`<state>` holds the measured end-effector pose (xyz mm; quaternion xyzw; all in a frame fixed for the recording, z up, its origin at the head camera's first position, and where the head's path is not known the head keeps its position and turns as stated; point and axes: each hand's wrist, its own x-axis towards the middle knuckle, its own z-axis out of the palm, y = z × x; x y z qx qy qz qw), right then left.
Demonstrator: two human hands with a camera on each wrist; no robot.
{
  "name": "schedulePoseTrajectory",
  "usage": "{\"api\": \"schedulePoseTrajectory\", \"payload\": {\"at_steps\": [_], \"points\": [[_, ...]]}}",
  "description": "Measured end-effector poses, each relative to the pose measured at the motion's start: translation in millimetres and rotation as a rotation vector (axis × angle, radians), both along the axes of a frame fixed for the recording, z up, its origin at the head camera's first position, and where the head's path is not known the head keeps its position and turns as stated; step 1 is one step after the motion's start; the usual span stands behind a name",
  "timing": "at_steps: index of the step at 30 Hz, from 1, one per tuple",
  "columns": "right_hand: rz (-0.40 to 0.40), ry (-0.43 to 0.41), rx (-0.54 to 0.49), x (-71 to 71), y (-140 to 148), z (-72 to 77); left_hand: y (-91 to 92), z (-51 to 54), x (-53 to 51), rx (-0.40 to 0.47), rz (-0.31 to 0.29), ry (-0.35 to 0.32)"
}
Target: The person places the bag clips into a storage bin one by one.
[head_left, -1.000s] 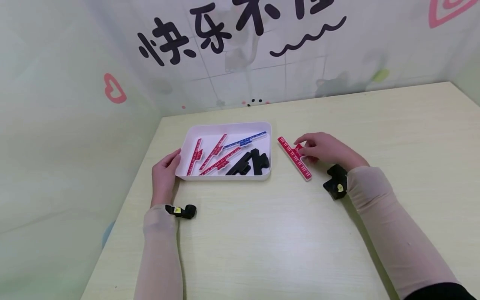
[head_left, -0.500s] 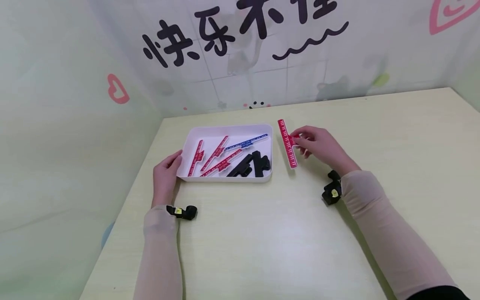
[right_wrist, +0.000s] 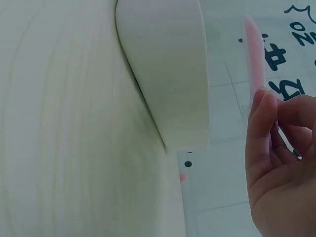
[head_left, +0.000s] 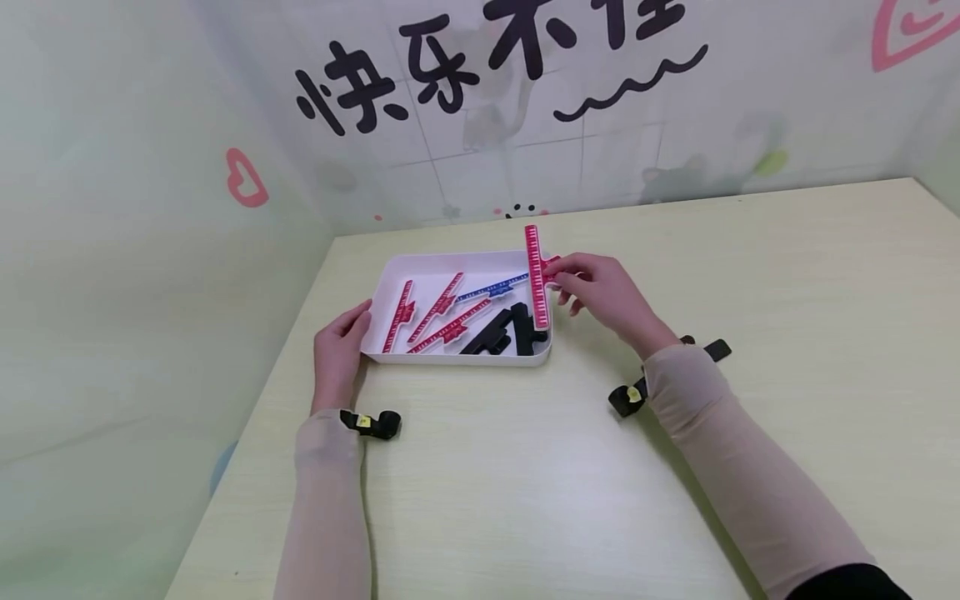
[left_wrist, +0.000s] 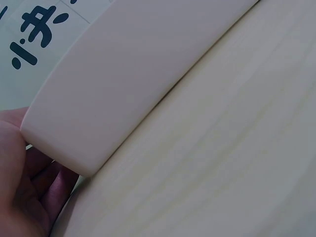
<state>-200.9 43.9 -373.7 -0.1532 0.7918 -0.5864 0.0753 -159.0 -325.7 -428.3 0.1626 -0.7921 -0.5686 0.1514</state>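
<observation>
A shallow white tray (head_left: 420, 358) lies on the table, holding several wide clips. Its left edge is gripped by my left hand (head_left: 337, 350), thumb at the rim and fingers against the wall in the left wrist view. My right hand (head_left: 600, 296) pinches a red clip (head_left: 536, 279) with white ruler marks by its handle, raised over the tray's right side. Inside the tray lie red clips (head_left: 437, 308), a blue clip (head_left: 491, 287) and two black clips (head_left: 487, 333). The held clip hides part of the tray's right end. In the right wrist view, the clip's edge (right_wrist: 255, 54) shows above the fingertips.
The pale wooden table (head_left: 510, 483) extends in front and to the right. A printed backdrop (head_left: 480, 150) with black characters stands behind the table and along its left side. Black wrist cameras (head_left: 371, 423) are strapped to both wrists.
My right hand has lifted the red clip off the table and carried it left, over the tray's right edge, turning it more upright. The left hand keeps its hold on the tray.
</observation>
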Motion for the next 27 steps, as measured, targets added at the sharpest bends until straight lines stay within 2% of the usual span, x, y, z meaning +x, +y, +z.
{"api": "schedulePoseTrajectory", "payload": {"at_steps": [13,19,27], "points": [[0.028,-0.031,0.015,-0.5,-36.3,3.8,3.3,3.6,-2.1,0.016,0.004,-0.008],[0.034,-0.007,0.096,0.2,-48.5,-0.4,4.5,5.7,-0.7,0.014,0.015,-0.032],[0.089,0.066,0.231,0.5,-57.1,-8.7,2.0,5.3,2.1,0.016,0.015,-0.043]]}}
